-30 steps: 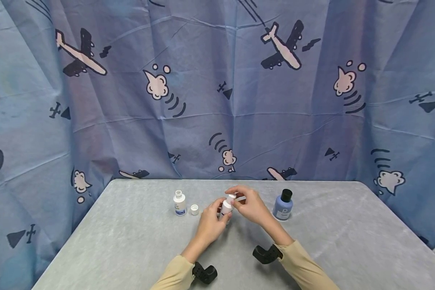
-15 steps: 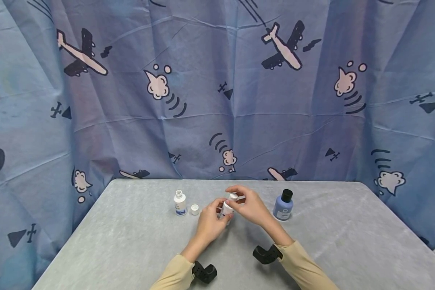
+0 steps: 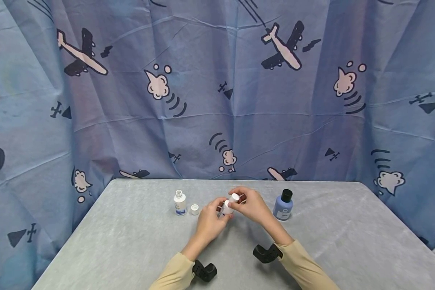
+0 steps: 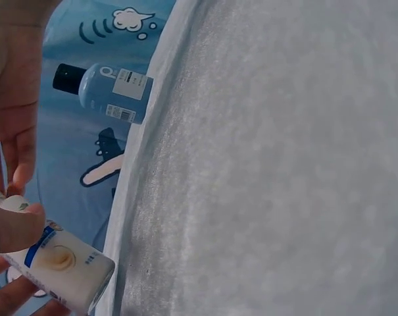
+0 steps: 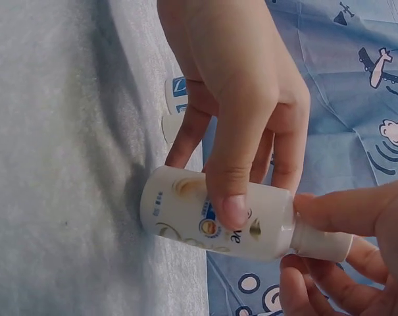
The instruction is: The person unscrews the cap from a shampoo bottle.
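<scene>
A small white bottle [image 3: 226,208] with a printed label is held tilted at the middle of the table. My left hand [image 3: 211,223] grips its body, thumb pressed across the label [image 5: 208,209] in the right wrist view. At the bottle's top, my right hand [image 3: 253,207] pinches the white cap [image 5: 325,244] between thumb and fingers. The cap sits at the neck, in line with the bottle. In the left wrist view the bottle's lower body [image 4: 70,270] shows, while the left thumb and fingers hide part of its upper end.
To the left stand an uncapped white bottle [image 3: 180,204] and, beside it, a loose white cap [image 3: 194,209]. On the right is a blue bottle [image 3: 283,205] with a black cap. A patterned blue curtain [image 3: 217,100] hangs behind the grey table [image 3: 130,245].
The bottle's top has leaned slightly to the right. My right fingers have shifted around the cap, and that hand has edged right. My left hand keeps its hold almost in place.
</scene>
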`<state>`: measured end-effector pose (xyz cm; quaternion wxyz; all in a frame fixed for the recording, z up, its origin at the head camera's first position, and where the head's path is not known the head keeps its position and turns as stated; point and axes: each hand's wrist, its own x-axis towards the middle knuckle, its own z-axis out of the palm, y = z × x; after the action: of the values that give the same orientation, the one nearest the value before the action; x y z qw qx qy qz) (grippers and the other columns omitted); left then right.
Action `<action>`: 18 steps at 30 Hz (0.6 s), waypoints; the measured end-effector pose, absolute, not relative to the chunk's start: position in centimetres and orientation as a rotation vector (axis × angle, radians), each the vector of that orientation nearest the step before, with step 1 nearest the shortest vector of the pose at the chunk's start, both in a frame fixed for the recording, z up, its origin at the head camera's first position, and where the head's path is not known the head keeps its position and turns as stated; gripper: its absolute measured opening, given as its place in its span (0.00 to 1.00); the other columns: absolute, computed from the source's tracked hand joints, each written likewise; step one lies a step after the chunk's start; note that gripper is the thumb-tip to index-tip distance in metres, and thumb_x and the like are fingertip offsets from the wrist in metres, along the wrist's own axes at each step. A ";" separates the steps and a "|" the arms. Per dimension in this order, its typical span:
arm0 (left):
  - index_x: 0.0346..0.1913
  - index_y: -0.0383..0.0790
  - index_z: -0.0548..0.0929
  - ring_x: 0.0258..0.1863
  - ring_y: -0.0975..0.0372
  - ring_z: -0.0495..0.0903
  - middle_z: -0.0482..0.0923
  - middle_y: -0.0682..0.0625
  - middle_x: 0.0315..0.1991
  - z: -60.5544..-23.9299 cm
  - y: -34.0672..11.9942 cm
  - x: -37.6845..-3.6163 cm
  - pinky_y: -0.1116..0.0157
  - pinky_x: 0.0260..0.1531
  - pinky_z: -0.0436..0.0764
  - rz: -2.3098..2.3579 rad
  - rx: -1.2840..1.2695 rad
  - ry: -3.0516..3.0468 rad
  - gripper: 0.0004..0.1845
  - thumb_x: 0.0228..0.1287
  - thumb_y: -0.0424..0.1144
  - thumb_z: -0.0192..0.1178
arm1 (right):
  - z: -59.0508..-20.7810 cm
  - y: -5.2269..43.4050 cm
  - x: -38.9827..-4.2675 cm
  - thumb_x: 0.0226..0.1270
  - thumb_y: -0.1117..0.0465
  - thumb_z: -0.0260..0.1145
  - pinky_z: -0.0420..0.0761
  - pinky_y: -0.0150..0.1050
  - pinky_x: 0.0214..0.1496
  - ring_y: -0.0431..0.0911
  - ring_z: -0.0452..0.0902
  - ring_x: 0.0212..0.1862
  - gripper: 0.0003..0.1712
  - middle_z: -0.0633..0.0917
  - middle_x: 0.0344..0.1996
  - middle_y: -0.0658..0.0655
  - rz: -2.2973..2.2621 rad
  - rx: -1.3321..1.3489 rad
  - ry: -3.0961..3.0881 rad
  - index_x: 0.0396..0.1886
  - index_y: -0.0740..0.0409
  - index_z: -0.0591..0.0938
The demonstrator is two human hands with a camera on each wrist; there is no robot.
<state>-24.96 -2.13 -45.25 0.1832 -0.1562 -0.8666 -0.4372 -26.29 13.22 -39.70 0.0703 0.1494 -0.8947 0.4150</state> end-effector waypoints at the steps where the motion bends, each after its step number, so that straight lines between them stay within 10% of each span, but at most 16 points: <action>1: 0.52 0.42 0.81 0.38 0.61 0.82 0.85 0.48 0.39 -45.3 -2.1 -25.0 0.66 0.38 0.78 -1.232 -0.442 -2.452 0.22 0.51 0.38 0.70 | -39.7 13.2 -26.3 0.54 0.64 0.73 0.78 0.32 0.31 0.43 0.80 0.35 0.17 0.85 0.35 0.55 1.251 0.466 -2.685 0.45 0.57 0.83; 18: 0.53 0.39 0.80 0.39 0.59 0.82 0.84 0.46 0.41 -45.5 -2.2 -25.2 0.63 0.39 0.79 -1.206 -0.477 -2.458 0.22 0.53 0.37 0.69 | -39.3 13.8 -26.3 0.54 0.72 0.71 0.84 0.38 0.41 0.47 0.81 0.40 0.16 0.86 0.43 0.60 1.242 0.588 -2.633 0.45 0.62 0.85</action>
<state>-25.15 -2.16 -45.47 0.1802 -0.1688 -0.8699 -0.4269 -26.35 13.84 -39.25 0.0859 0.1973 -0.8833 0.4166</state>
